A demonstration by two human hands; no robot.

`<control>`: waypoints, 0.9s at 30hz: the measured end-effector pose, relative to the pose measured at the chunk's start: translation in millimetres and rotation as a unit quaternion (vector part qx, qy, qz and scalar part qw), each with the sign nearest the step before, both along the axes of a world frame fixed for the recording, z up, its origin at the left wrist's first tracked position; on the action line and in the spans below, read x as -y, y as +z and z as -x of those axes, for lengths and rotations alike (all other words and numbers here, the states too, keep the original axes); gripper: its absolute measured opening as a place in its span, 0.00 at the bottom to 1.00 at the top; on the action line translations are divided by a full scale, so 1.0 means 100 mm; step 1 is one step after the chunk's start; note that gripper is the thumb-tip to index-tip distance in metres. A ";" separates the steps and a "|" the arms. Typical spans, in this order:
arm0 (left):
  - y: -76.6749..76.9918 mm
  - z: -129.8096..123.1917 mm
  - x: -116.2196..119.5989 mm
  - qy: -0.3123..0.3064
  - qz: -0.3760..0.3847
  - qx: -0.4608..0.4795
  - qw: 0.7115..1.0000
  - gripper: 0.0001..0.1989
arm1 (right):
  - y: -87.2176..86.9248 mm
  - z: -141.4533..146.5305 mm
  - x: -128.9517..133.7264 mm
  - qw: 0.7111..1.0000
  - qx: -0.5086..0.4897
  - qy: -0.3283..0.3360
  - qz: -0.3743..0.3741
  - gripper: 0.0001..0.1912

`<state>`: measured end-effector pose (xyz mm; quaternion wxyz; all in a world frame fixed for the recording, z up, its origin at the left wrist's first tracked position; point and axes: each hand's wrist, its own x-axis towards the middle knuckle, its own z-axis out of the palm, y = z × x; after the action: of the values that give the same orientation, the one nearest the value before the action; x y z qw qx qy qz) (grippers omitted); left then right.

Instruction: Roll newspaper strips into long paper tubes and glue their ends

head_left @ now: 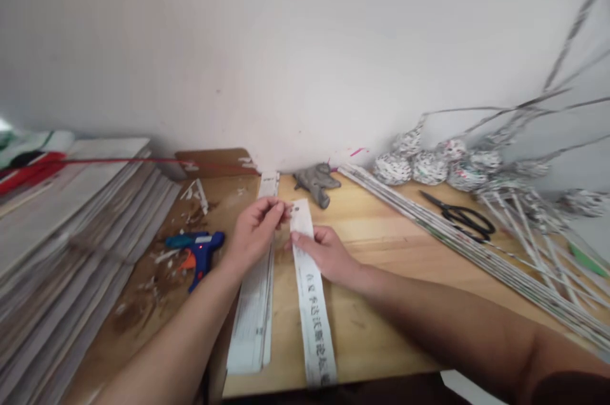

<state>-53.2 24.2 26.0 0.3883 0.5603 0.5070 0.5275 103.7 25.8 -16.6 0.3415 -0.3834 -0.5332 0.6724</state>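
Observation:
A long printed newspaper strip (312, 303) runs from between my hands down over the front edge of the table. My right hand (328, 255) is closed on it, thumb on top, a little below its far end. At that end's left corner, my left hand (260, 227) is closed in a pinch; whether paper is between its fingertips is too small to make out. Under my left wrist lies a stack of cut newspaper strips (250, 329). Beyond my hands, a grey lump that looks like clay or a small figure (317, 182) sits near the wall.
A blue glue gun (203, 255) lies left among paper scraps, beside a tall stack of folded newspaper (109, 220). On the right are rolled paper sticks (429, 227), black-handled scissors (460, 214) and several woven paper balls (429, 166) with long stems.

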 end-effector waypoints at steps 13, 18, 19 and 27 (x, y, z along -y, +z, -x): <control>-0.03 0.04 -0.02 0.010 -0.056 0.073 0.996 0.09 | 0.03 0.00 0.02 0.999 0.010 0.004 -0.033 0.19; -0.04 0.05 -0.04 -0.003 -0.058 0.081 0.995 0.09 | 0.02 -0.01 0.02 0.999 0.016 -0.003 -0.040 0.19; -0.05 0.06 -0.04 -0.008 -0.058 0.085 0.995 0.09 | 0.02 -0.01 0.02 0.999 0.018 -0.005 -0.039 0.19; -0.03 0.07 -0.06 -0.018 -0.057 0.113 0.992 0.10 | 0.00 -0.01 0.04 0.998 0.043 -0.018 -0.042 0.21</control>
<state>-60.4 30.2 23.0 0.4201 0.5274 0.4182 0.6086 104.4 21.8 -16.7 0.3466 -0.4068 -0.5678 0.6261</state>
